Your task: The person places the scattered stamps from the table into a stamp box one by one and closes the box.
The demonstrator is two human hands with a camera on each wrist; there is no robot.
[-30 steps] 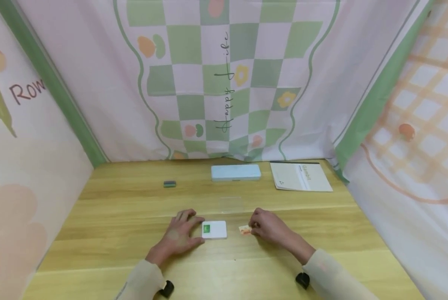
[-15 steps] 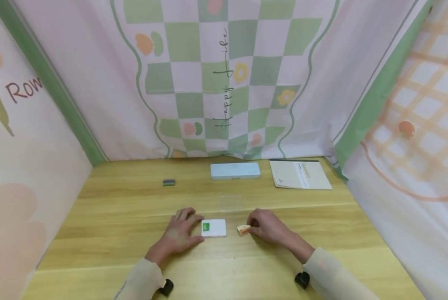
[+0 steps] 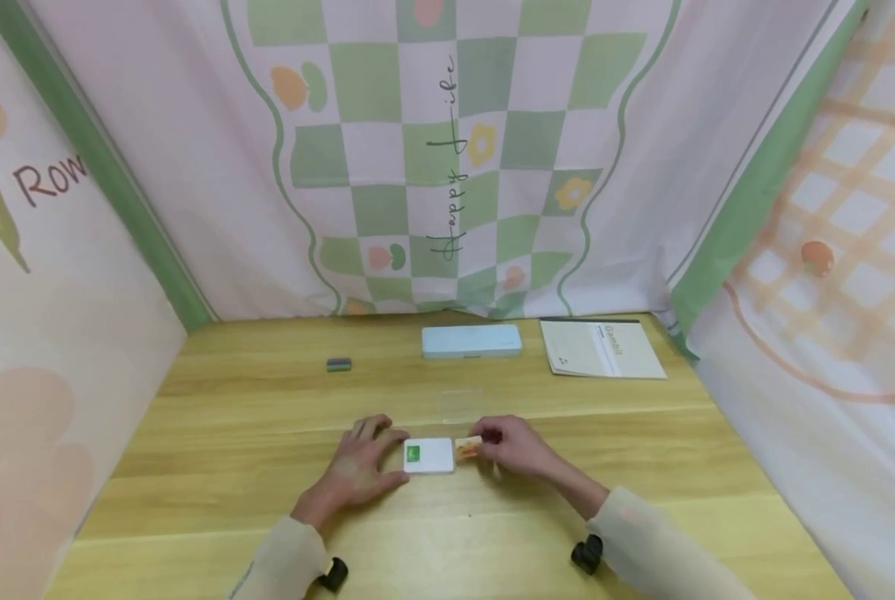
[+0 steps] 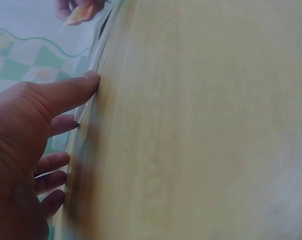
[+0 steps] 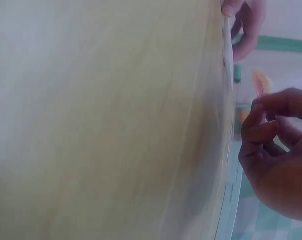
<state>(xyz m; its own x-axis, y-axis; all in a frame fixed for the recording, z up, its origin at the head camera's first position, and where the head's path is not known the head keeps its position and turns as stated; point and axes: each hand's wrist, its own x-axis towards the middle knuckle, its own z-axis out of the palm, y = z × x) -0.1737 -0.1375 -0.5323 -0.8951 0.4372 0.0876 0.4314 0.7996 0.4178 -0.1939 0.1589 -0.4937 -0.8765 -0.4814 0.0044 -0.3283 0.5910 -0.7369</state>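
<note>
A flat white rectangular pad lies on the table in the head view, with a small green picture square at its left end. My left hand rests beside the pad, its thumb and index finger holding the two left corners. In the left wrist view, the left thumb presses against the pad's edge. My right hand pinches a small orange-and-cream paper piece by its right side. That piece is close to the pad's right edge; whether they touch, I cannot tell. The right wrist view shows the paper piece raised above the fingertips.
Behind the pad lies a thin clear sheet. Farther back are a small dark two-tone block, a pale blue case and a notebook. Printed curtains border the wooden table at the back and sides.
My right hand has moved left with the paper piece, from a gap right of the pad to beside its right edge. The left hand and the pad have stayed in place.
</note>
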